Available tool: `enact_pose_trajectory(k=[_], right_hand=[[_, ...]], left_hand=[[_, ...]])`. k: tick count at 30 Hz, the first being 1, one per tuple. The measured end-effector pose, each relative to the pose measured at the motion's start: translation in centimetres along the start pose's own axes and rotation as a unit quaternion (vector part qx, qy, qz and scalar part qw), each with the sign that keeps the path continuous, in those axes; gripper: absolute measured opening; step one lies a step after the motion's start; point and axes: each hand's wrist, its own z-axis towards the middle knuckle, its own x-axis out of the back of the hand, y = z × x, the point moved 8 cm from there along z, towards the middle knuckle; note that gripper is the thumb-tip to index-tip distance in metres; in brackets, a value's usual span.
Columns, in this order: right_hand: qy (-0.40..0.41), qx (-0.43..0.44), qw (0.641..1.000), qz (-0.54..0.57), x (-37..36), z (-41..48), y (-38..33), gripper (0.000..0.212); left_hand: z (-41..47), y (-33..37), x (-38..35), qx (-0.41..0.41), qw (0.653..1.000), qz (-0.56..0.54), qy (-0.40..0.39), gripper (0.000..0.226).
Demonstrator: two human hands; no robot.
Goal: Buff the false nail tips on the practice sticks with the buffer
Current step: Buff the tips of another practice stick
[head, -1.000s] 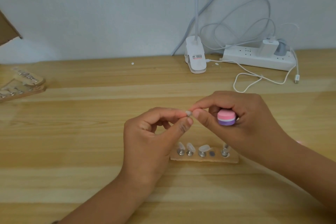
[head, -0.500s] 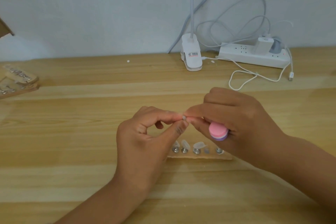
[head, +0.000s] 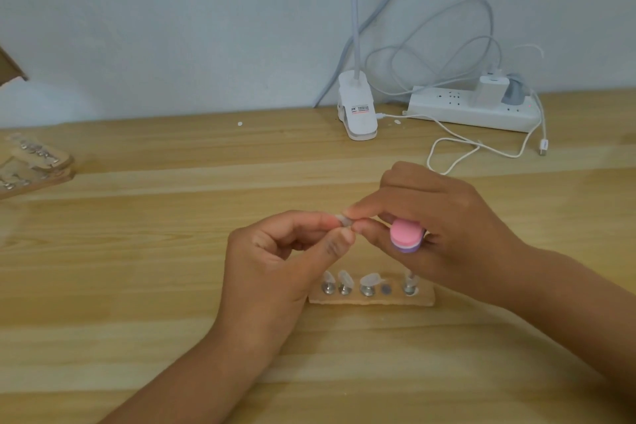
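My left hand (head: 275, 262) pinches a small clear plastic false nail tip (head: 344, 220) above the pale wooden table (head: 137, 251). The thumb and forefinger of my right hand (head: 457, 217) pinch the same tip from the other side. That hand's lower fingers curl round the round pink, white and purple foam buffer (head: 406, 237), which sits clear of the tip. The tip is tiny and probably slick. If either pinch slackens while I bring the buffer round, I reckon it could flick away or drop among the tips on the tan strip of metal practice sticks (head: 423, 299) just below.
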Motion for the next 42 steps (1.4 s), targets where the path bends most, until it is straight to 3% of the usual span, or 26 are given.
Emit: enact_pose_trajectory(k=[5,11,17,24,31,36,39,42], right_hand=[[0.036,0.025,0.998,-0.054,0.3,-0.2,-0.6,0.017],[0.019,-0.009,1.0,0.018,0.6,-0.3,0.4,0.014],[0.005,-0.024,0.998,0.053,0.3,-0.1,0.4,0.016],[0.003,-0.053,0.996,0.07,-0.2,-0.3,0.4,0.007],[0.001,-0.064,0.996,0.064,-0.4,-0.5,0.2,0.008],[-0.082,-0.162,0.973,0.143,-0.8,-1.4,2.3,0.041],[-0.087,-0.163,0.967,0.174,-0.7,-1.2,2.3,0.022],[-0.094,-0.124,0.977,0.145,-1.1,-0.8,1.7,0.021]], left_hand=[[-0.2,0.5,-0.4,-0.018,0.999,0.016,-0.025,0.022],[-0.3,1.9,-0.8,-0.094,0.988,0.118,-0.04,0.041],[-0.7,3.0,-0.5,-0.168,0.975,0.141,-0.017,0.034],[-0.6,2.2,-0.2,-0.12,0.991,0.055,-0.028,0.031],[-0.5,2.2,-0.3,-0.11,0.992,0.053,-0.023,0.032],[-0.5,1.8,-0.4,-0.091,0.992,0.082,-0.025,0.033],[-0.4,1.3,-0.4,-0.072,0.994,0.076,-0.024,0.032],[-0.5,0.8,-0.6,-0.049,0.997,0.055,-0.028,0.035]])
